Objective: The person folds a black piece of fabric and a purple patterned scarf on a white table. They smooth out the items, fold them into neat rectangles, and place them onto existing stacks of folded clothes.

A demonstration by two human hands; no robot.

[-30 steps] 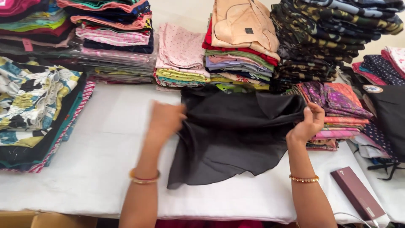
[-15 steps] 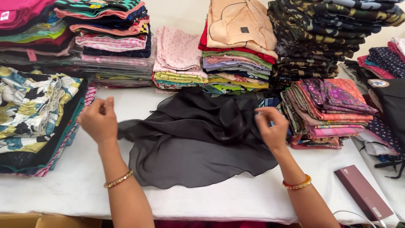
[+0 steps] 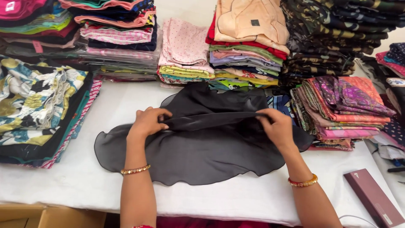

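- While both hands pinch a raised ridge across it, the black sheer cloth lies spread on the white table, its wavy hem fanning toward the near edge.
- The left hand has its fingers curled tight on the left end of that ridge; the right hand grips the right end the same way, thumb on top.
- Judging by the taut line between the two grips, a fold is being laid across the middle of the cloth.
- Laying it flat would call for both ends to travel evenly, since so thin a fabric is likely to slide or bunch if one side leads.
- Behind the cloth stand stacks of folded garments; to its right sits a pile of purple and pink printed fabric, and to its left a floral-print pile.
- Right of the cloth, toward the near edge, lies a maroon flat box.
- The cloth's far edge is hard to separate from the dark items behind it, and its right tip slips under the printed pile.
- The fingertips are buried in the fold, and the picture's edges cut off the outer stacks.
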